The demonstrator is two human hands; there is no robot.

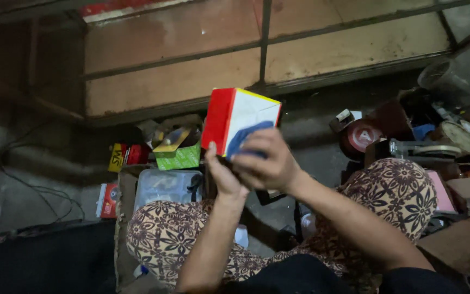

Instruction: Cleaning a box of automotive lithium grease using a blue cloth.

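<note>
Red, white and yellow panels mark the small carton, which is held up in the middle of the view, above the person's patterned knees, tilted so one corner points up and a white face with a blue shape turns toward the camera. The right hand wraps the lower right part of that face, fingers curled over the blue patch, its grip clamped on the carton. The left hand stands upright at the bottom left corner, thumb along the red side, also closed on it; two hands at opposite sides look like a way to keep the light carton steady while it is turned for inspection.

On the floor just beyond the left knee lies a clear plastic container, with a green box and a yellow and red packet farther off beside it. To the right sits a heap of dim clutter including a round red-lidded tin and a clear jar. A metal-framed panel of worn boards fills the far side.
</note>
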